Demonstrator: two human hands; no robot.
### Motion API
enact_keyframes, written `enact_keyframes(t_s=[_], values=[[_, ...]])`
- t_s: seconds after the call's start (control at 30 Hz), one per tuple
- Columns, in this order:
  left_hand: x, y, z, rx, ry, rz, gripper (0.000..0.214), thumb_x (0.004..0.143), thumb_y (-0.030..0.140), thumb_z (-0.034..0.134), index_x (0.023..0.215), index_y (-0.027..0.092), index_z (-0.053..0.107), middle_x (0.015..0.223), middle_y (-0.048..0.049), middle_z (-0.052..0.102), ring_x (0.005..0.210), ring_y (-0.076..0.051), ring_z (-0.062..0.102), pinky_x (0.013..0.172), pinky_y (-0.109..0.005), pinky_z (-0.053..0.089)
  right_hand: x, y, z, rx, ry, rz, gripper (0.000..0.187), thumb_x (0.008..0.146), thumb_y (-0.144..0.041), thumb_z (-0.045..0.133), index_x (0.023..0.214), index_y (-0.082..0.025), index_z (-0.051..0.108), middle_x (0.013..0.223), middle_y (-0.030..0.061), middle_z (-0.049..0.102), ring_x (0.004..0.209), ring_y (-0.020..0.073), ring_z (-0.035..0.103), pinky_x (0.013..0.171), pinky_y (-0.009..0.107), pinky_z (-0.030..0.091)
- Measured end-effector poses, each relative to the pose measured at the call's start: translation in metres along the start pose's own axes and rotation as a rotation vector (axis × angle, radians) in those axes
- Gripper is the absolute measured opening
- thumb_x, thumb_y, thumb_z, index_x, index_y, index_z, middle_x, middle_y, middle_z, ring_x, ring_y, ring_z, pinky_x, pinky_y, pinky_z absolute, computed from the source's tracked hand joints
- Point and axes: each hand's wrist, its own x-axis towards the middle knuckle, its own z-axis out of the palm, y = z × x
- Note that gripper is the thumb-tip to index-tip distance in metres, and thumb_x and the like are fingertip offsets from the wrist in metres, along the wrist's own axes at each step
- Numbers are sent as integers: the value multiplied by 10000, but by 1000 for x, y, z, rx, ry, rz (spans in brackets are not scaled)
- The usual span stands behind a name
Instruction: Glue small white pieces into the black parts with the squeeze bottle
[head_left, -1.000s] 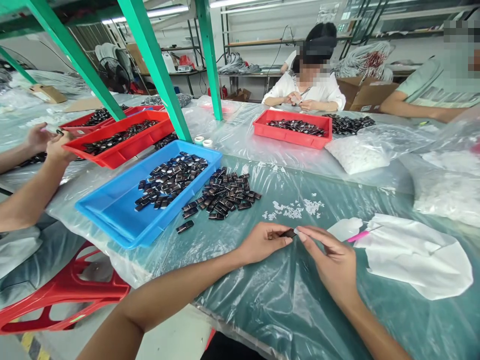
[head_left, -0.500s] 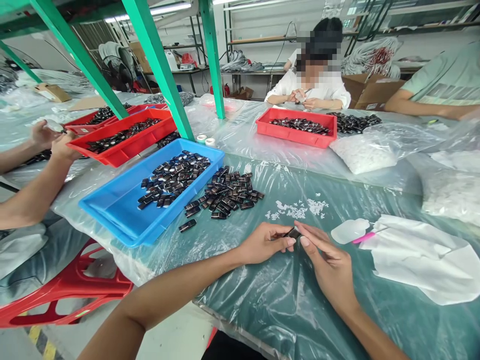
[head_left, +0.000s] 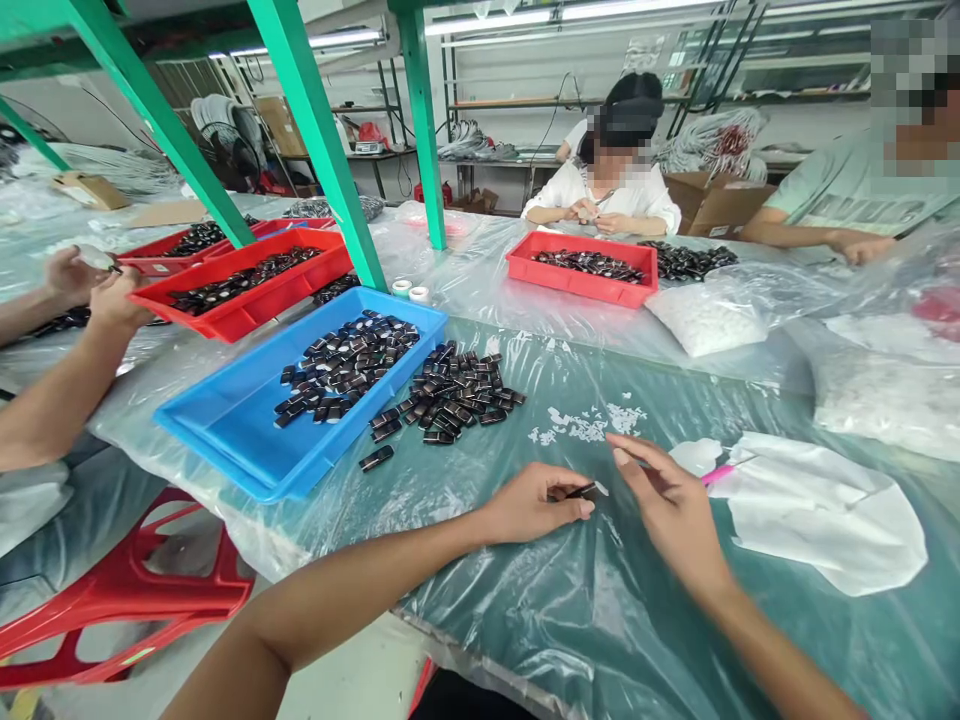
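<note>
My left hand [head_left: 536,503] pinches a small black rectangular piece [head_left: 577,492] between thumb and fingers; a white bit shows at its right end. My right hand [head_left: 671,505] is apart from the piece, its fingers stretched out and the thumb just below the index finger; nothing shows in it. Its fingertips are close to a scatter of tiny white bits [head_left: 589,427] on the green table. To the left lies a heap of similar black pieces [head_left: 457,390], beside a blue tray [head_left: 225,425] with more of them inside.
A pink-handled tool [head_left: 718,474] lies by a white sheet [head_left: 825,515]. Red trays [head_left: 577,285] of black pieces and clear bags [head_left: 712,320] with white contents stand farther back. Green posts [head_left: 319,140] rise at left. Co-workers sit around, one [head_left: 112,300] at left.
My right hand has come away from the black piece and moved right, towards the white bits. My left hand still holds the piece, now slightly lower. The camera view has shifted a little.
</note>
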Motion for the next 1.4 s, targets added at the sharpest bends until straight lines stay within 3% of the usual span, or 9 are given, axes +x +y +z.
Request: enact_keyframes(t_s=[0.1, 0.23, 0.33, 0.6, 0.8, 1.0, 1.2, 1.4], values=[[-2, 2, 2, 35, -6, 1, 305, 825, 387, 577, 887, 104, 672, 709, -31, 604, 628, -112, 495, 580, -203, 369, 23, -3, -2, -190, -129, -47, 266, 895, -330, 458, 1057, -232, 645, 1096, 34, 646, 949, 178, 615, 755, 282, 500], [0, 1, 2, -4, 42, -54, 374, 789, 406, 617, 989, 96, 675, 728, -40, 619, 639, -120, 506, 595, -212, 379, 58, -7, 10, -424, -193, -42, 223, 888, -217, 461, 955, -174, 670, 1016, 91, 656, 1003, 238, 575, 844, 385, 450], [1, -1, 2, -81, 54, -67, 456, 740, 451, 657, 1013, 86, 676, 754, -56, 632, 662, -133, 526, 624, -228, 397, 77, -5, 25, -569, -222, 14, 185, 896, -248, 489, 960, -152, 634, 1014, 79, 631, 975, 203, 579, 840, 406, 457], [3, -4, 0, -207, 28, -77, 526, 701, 497, 677, 1035, 91, 672, 819, -80, 649, 716, -148, 563, 708, -261, 435, 88, 1, 40, -654, -243, 106, 269, 880, -316, 533, 1095, -159, 573, 1116, 78, 582, 951, 178, 584, 816, 387, 480], [2, -1, -1, -209, 45, -74, 523, 719, 490, 663, 1039, 77, 670, 807, -89, 646, 700, -143, 555, 695, -261, 435, 72, -3, 23, -412, -182, 36, 169, 901, -256, 466, 949, -160, 597, 1003, 81, 615, 991, 209, 561, 881, 409, 421], [2, 0, 0, -215, 84, -42, 443, 761, 436, 644, 1018, 75, 668, 778, -78, 626, 691, -135, 544, 677, -252, 424, 33, -7, -9, 10, -253, 21, 264, 925, -398, 367, 933, -211, 553, 999, 54, 637, 935, 179, 602, 802, 280, 472], [2, -2, 0, -178, 69, 18, 360, 790, 427, 616, 901, 90, 682, 738, -47, 599, 671, -120, 509, 651, -233, 395, 0, -2, -20, 611, -463, 341, 220, 882, -400, 493, 994, -245, 603, 1235, 40, 559, 1072, 199, 544, 941, 326, 407], [3, 0, -1, -119, 52, -19, 425, 798, 463, 592, 995, 96, 678, 764, -48, 610, 634, -106, 468, 586, -210, 355, -6, -3, -18, 714, -522, 401, 270, 866, -395, 526, 1058, -244, 642, 1218, 46, 569, 1108, 223, 508, 962, 356, 384]])
